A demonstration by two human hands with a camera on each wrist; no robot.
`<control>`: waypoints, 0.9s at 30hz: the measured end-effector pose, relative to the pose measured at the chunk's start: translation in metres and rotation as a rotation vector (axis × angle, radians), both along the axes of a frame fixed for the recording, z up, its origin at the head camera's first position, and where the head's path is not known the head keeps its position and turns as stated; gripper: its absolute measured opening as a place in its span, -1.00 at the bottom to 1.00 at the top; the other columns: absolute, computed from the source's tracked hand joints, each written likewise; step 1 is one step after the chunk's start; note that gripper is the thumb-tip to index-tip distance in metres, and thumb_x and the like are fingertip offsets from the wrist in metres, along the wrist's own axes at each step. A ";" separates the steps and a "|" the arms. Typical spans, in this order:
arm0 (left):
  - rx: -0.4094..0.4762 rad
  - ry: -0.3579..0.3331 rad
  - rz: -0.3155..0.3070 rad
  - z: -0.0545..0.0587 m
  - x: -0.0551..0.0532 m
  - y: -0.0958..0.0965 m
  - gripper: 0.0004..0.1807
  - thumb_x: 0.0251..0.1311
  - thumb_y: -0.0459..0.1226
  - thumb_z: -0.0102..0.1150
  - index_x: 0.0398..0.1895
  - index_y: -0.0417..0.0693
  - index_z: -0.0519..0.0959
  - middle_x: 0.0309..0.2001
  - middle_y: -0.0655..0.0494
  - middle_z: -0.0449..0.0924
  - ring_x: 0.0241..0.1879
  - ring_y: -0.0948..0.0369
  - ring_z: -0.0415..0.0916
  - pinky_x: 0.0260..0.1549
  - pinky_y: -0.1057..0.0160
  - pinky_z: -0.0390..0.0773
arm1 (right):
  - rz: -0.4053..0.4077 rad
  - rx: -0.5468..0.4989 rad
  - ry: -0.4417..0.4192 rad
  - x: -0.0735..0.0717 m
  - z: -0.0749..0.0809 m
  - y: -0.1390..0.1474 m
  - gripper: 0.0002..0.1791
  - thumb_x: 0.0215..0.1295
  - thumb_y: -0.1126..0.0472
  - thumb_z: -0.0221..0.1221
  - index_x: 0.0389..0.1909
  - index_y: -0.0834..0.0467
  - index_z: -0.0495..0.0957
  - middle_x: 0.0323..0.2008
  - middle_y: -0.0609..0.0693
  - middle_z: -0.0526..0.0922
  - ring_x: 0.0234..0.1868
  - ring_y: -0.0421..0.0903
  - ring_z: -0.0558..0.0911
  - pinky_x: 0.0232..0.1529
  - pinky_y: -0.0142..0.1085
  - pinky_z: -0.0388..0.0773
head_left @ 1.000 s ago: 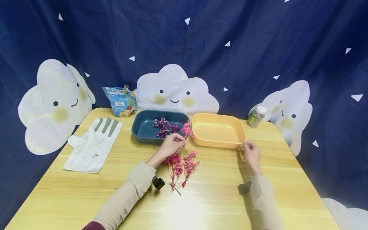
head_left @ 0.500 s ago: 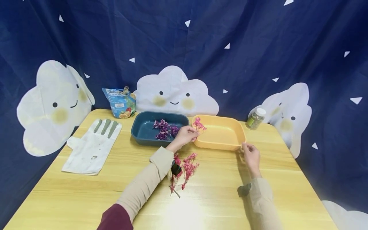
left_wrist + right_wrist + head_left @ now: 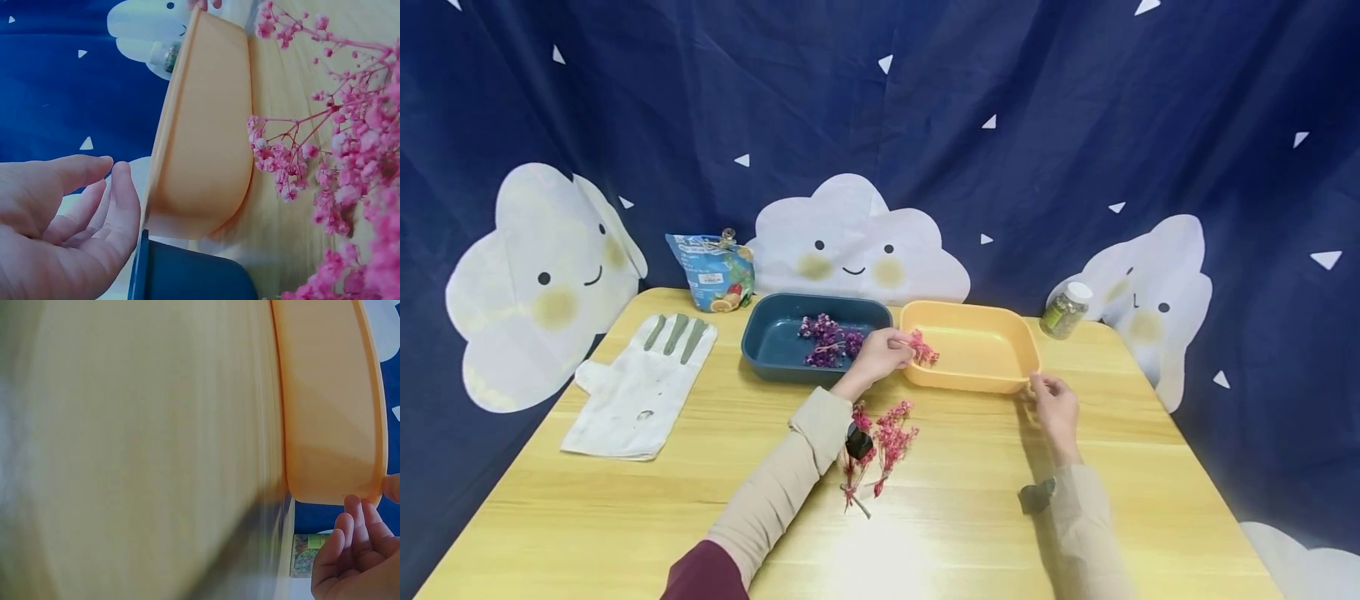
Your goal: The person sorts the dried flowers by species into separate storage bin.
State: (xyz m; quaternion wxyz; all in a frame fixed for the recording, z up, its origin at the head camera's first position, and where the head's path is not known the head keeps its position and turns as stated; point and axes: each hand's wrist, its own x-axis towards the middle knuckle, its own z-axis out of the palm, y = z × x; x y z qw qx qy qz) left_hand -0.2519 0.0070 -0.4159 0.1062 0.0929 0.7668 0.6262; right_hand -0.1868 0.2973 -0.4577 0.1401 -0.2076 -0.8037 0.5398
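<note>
My left hand (image 3: 883, 354) hovers over the near left corner of the yellow tray (image 3: 970, 382). In the left wrist view its thumb and forefinger (image 3: 128, 187) stand slightly apart with nothing seen between them. A small pink dried flower sprig (image 3: 923, 348) lies inside the tray, right by those fingertips. At the tray's near right corner my right hand (image 3: 1056, 408) pinches the rim, thumb on one side and fingers (image 3: 354, 515) on the other. More pink flower sprigs (image 3: 895, 437) lie on the table below the left forearm, partly covered by the wrist camera.
Against the yellow tray's left side stands a dark blue tray (image 3: 767, 362) with purple flower sprigs (image 3: 827, 342) in it. Behind are a blue pouch (image 3: 711, 271) and a lidded jar (image 3: 1066, 310). A white glove (image 3: 640, 392) lies at left on the wooden table (image 3: 970, 517).
My left hand has moved right from the blue tray's edge to the yellow tray. The pink sprig has gone down into the yellow tray, and the fingers have parted. My right hand stays at the rim.
</note>
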 end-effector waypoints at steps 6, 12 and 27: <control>0.008 0.022 -0.014 -0.001 0.012 -0.005 -0.68 0.17 -0.42 0.14 0.01 -0.30 0.53 -0.15 -0.21 0.61 -0.18 -0.10 0.60 -0.13 0.04 0.60 | -0.014 0.021 -0.051 0.002 -0.002 0.001 -0.44 0.37 -0.12 0.03 0.07 0.31 0.48 -0.04 0.28 0.58 -0.39 -0.24 0.58 -0.38 -0.46 0.54; -0.009 0.053 -0.064 0.002 0.027 -0.017 -0.67 0.19 -0.33 0.20 0.02 -0.23 0.54 -0.12 -0.11 0.61 -0.11 -0.02 0.56 -0.13 0.11 0.59 | -0.028 0.011 -0.045 0.002 -0.003 0.000 -0.47 0.37 -0.07 0.05 0.04 0.33 0.48 -0.11 0.25 0.60 -0.50 -0.27 0.59 -0.46 -0.44 0.55; -0.107 0.146 -0.108 0.008 0.076 -0.062 -0.68 0.14 -0.29 0.28 -0.04 -0.23 0.56 -0.21 -0.01 0.63 -0.24 0.17 0.54 -0.21 0.26 0.55 | -0.031 -0.022 -0.026 -0.004 0.001 -0.003 -0.47 0.37 -0.06 0.06 0.06 0.33 0.46 -0.18 0.15 0.62 -0.53 -0.28 0.60 -0.47 -0.44 0.56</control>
